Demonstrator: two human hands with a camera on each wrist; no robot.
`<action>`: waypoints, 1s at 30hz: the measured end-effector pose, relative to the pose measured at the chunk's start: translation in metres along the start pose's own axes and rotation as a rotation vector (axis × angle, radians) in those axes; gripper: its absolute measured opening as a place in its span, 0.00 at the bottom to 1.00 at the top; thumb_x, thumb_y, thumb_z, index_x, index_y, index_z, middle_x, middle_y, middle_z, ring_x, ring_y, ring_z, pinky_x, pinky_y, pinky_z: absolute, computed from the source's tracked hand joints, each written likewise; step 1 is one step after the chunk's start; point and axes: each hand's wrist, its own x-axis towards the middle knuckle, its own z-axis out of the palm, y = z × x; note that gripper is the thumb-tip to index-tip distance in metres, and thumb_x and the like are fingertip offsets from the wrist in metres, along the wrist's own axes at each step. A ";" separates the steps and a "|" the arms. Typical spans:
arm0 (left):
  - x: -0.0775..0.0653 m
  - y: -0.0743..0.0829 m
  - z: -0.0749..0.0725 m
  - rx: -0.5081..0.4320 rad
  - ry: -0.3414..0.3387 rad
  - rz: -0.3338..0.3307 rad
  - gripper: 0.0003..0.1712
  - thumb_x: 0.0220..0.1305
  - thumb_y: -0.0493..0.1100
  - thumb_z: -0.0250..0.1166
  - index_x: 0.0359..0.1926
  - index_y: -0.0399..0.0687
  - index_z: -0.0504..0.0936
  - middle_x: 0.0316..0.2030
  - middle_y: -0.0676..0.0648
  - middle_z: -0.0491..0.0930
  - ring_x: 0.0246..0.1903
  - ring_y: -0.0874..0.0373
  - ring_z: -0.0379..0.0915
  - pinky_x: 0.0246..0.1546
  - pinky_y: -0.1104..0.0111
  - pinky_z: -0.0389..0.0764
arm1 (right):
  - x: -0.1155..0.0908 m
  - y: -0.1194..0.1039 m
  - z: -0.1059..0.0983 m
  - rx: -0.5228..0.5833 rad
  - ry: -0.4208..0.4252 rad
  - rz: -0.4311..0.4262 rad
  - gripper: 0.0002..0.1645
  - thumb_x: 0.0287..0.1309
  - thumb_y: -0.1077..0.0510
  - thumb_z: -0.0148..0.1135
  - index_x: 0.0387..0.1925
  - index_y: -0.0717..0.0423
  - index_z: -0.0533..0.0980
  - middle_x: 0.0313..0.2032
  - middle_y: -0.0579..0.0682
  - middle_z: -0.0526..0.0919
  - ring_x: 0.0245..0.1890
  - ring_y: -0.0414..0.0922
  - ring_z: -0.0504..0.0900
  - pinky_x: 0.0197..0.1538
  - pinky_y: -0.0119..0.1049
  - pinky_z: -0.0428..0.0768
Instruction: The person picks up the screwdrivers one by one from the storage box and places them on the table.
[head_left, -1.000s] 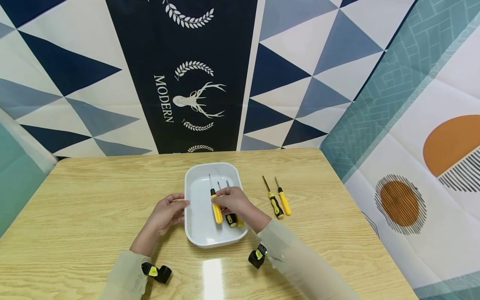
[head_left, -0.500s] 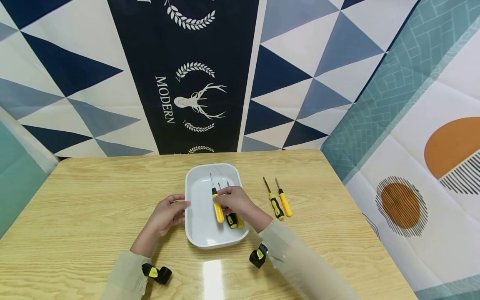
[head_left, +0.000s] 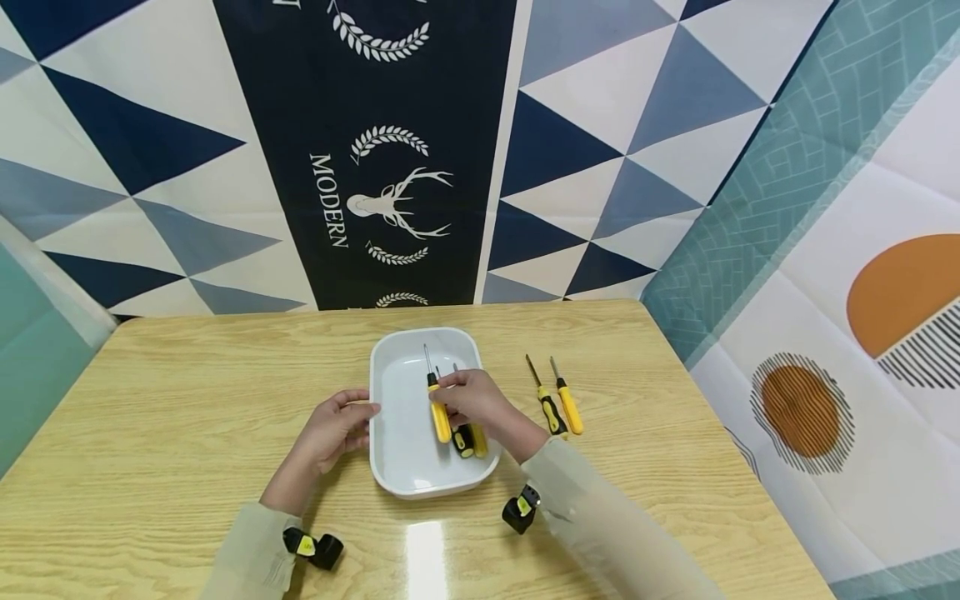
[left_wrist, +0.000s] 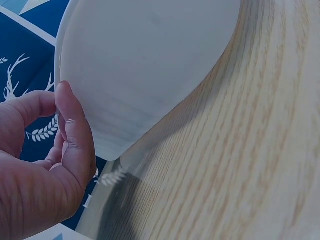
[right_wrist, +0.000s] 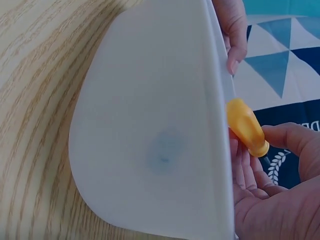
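One "MODERN" shows beyond the tray; over it my right hand pinches a yellow-handled screwdriver, my left hand the rim.

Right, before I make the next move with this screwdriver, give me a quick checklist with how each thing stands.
1. Right hand gripping the yellow-handled screwdriver: ok, pinched at the handle.
2. Its metal tip pointing away from the person: ok.
3. White tray steadied: ok, the left hand holds its left rim.
4. Held screwdriver clear of the black-and-yellow screwdriver inside the tray: cannot tell, the right hand covers part of both.
5. Table right of the tray free of tools: not ok, a pair of screwdrivers lies there.
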 end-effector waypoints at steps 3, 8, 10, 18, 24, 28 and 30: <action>0.000 0.000 0.000 0.000 0.003 -0.002 0.27 0.56 0.44 0.60 0.55 0.40 0.62 0.29 0.53 0.74 0.24 0.63 0.72 0.26 0.72 0.79 | -0.001 -0.001 -0.002 0.008 0.004 0.006 0.17 0.48 0.57 0.62 0.41 0.59 0.73 0.34 0.53 0.77 0.28 0.43 0.76 0.34 0.37 0.81; 0.000 0.000 0.001 0.006 0.005 0.000 0.27 0.56 0.44 0.60 0.55 0.40 0.62 0.28 0.53 0.74 0.24 0.64 0.72 0.26 0.72 0.79 | -0.002 -0.003 -0.005 0.009 0.007 0.007 0.17 0.48 0.57 0.62 0.41 0.59 0.73 0.34 0.54 0.76 0.29 0.43 0.76 0.36 0.39 0.81; 0.000 0.000 0.001 0.005 0.008 0.001 0.27 0.56 0.44 0.59 0.54 0.40 0.63 0.28 0.53 0.74 0.23 0.64 0.72 0.26 0.72 0.79 | -0.001 -0.003 -0.006 -0.001 0.010 -0.003 0.17 0.48 0.57 0.62 0.41 0.59 0.73 0.35 0.54 0.76 0.29 0.44 0.76 0.36 0.39 0.81; -0.001 0.001 0.002 -0.002 0.003 0.006 0.27 0.57 0.43 0.59 0.55 0.39 0.63 0.27 0.52 0.75 0.23 0.63 0.72 0.26 0.72 0.79 | -0.001 -0.001 -0.012 -0.008 0.016 -0.030 0.17 0.49 0.58 0.60 0.42 0.61 0.72 0.36 0.55 0.77 0.29 0.44 0.77 0.33 0.36 0.81; -0.002 0.000 0.001 -0.005 -0.002 0.008 0.28 0.57 0.44 0.58 0.56 0.39 0.62 0.28 0.51 0.75 0.24 0.63 0.72 0.26 0.72 0.79 | -0.003 -0.001 -0.016 0.003 0.026 -0.023 0.18 0.50 0.57 0.60 0.43 0.61 0.72 0.37 0.55 0.76 0.31 0.44 0.76 0.36 0.38 0.81; -0.002 0.001 0.001 -0.005 0.000 0.010 0.28 0.57 0.44 0.59 0.56 0.38 0.62 0.28 0.50 0.76 0.24 0.63 0.73 0.26 0.72 0.79 | -0.004 -0.002 -0.020 0.005 0.027 -0.015 0.18 0.50 0.56 0.60 0.43 0.59 0.72 0.39 0.54 0.75 0.33 0.44 0.76 0.38 0.38 0.81; -0.002 0.001 0.000 -0.004 -0.004 0.009 0.28 0.57 0.44 0.59 0.56 0.38 0.62 0.29 0.50 0.76 0.24 0.63 0.73 0.27 0.72 0.79 | -0.005 -0.003 -0.022 -0.003 0.027 -0.016 0.18 0.50 0.56 0.60 0.43 0.59 0.72 0.39 0.54 0.76 0.34 0.45 0.77 0.39 0.37 0.81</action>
